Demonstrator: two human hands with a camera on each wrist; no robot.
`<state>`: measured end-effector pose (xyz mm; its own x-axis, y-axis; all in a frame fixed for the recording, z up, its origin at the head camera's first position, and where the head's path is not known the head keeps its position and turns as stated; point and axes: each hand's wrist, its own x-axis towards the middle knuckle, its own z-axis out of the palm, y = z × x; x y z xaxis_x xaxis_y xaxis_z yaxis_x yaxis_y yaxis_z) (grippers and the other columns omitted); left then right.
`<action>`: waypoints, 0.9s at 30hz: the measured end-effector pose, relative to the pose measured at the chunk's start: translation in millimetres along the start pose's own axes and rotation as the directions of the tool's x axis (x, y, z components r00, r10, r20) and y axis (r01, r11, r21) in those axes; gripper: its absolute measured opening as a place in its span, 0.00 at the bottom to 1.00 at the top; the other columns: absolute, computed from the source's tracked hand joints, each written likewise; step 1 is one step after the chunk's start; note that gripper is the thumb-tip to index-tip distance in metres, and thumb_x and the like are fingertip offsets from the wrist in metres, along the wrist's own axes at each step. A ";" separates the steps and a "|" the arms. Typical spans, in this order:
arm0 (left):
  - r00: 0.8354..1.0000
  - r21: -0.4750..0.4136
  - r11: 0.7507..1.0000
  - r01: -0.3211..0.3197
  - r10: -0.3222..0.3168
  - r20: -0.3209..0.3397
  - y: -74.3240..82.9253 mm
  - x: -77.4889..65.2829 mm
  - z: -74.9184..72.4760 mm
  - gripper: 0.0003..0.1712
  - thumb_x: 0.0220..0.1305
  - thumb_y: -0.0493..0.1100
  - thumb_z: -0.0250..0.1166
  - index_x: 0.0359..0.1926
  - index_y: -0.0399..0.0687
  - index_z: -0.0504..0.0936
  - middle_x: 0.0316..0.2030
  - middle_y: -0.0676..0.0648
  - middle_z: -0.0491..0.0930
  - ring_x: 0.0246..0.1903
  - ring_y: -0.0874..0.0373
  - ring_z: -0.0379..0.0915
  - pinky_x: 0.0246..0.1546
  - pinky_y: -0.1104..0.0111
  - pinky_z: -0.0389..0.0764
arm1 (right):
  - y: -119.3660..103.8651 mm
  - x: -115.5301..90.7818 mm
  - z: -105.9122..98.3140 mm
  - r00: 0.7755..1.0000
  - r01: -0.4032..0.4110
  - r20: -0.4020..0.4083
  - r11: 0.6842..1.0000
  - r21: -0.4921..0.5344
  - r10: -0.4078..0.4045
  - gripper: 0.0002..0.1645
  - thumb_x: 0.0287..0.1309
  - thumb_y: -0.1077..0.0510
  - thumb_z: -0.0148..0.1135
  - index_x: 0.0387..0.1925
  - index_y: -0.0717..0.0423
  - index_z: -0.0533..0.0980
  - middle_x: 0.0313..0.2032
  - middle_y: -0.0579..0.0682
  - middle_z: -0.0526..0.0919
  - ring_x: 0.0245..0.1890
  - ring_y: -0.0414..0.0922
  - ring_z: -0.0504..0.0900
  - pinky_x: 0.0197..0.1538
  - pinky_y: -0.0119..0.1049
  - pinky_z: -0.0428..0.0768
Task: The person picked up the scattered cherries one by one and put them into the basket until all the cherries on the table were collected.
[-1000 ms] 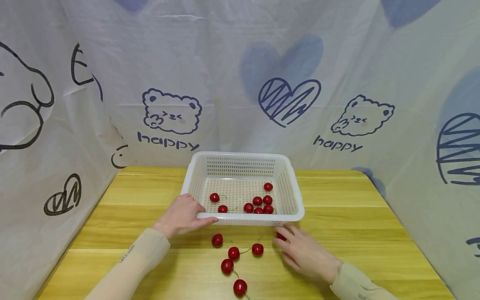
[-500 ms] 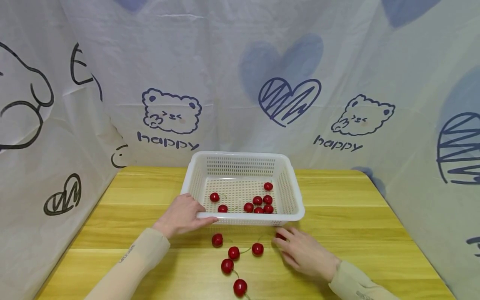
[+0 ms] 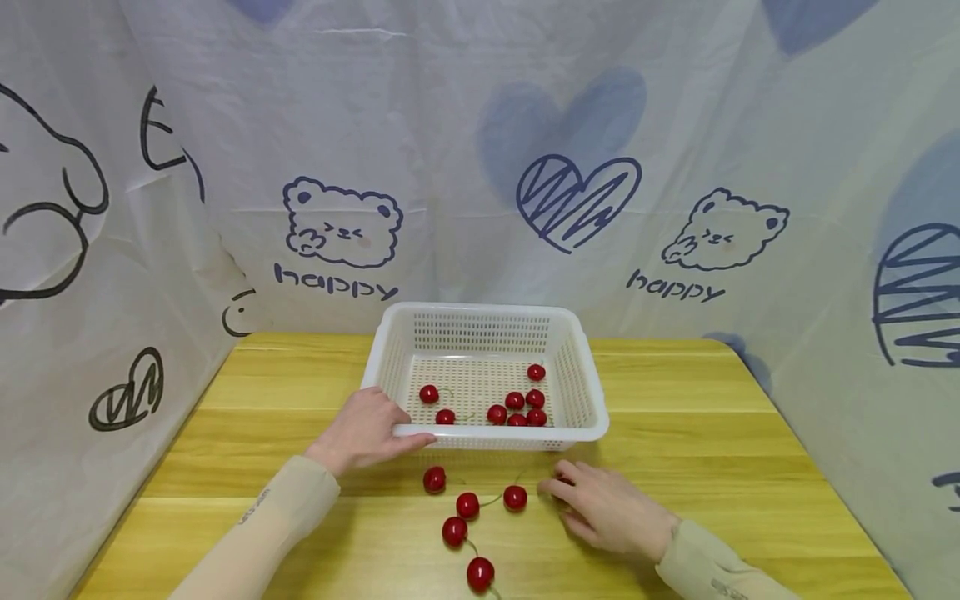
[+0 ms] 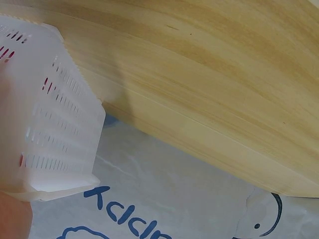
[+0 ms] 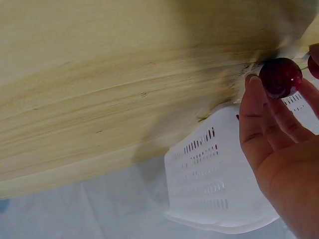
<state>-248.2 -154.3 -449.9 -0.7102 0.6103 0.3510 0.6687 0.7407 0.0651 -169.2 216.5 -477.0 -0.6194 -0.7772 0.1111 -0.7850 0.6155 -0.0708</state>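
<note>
At its front left corner, a white plastic basket point(image 3: 487, 434) is held by my left hand point(image 3: 367, 433), thumb over the rim. In the left wrist view the basket's slotted wall point(image 4: 55, 114) shows, with only a bit of that hand. My right hand point(image 3: 611, 508) is low over the table, in front of the basket's right end. Its fingers curl round a dark red cherry point(image 5: 280, 78), mostly hidden in the head view. Loose cherries lie between the hands, the nearest one point(image 3: 515, 498) left of my right fingertips. Several more cherries point(image 3: 536, 399) lie inside the basket.
A wooden table point(image 3: 675, 400) bears everything, its far edge just behind the basket. White printed cloth point(image 3: 465, 125) hangs behind and on both sides. The frontmost loose cherry point(image 3: 480, 575) lies close to the bottom of the head view.
My right hand has drawn back slightly from the basket's front wall, its fingers closing further over the cherry there. The left hand and basket have stayed in place.
</note>
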 end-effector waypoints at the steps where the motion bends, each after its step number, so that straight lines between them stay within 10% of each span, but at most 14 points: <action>1: 1.000 0.000 1.000 0.001 -0.001 0.001 -0.1 0.0 -0.1 0.33 0.57 0.75 0.52 0.20 0.57 0.85 0.19 0.58 0.81 0.21 0.63 0.69 0.26 0.67 0.74 | 0.0 -0.1 -0.1 1.000 -0.006 -0.001 1.000 0.002 0.006 0.20 0.57 0.55 0.60 0.53 0.45 0.73 0.38 0.40 0.67 0.34 0.37 0.68 0.33 0.33 0.74; 27: 1.000 0.005 1.000 0.010 -0.011 0.017 -0.6 0.0 -0.2 0.34 0.57 0.76 0.51 0.21 0.56 0.85 0.18 0.58 0.81 0.21 0.63 0.68 0.26 0.67 0.73 | 2.0 -0.3 -0.2 0.986 -0.090 0.148 0.989 0.120 0.072 0.12 0.54 0.49 0.64 0.38 0.41 0.70 0.25 0.33 0.68 0.20 0.31 0.66 0.24 0.28 0.68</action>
<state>-248.6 -154.8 -449.7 -0.7207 0.6070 0.3348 0.6602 0.7484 0.0644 -170.6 218.1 -477.0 -0.6690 -0.7420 -0.0426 -0.7221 0.6626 -0.1988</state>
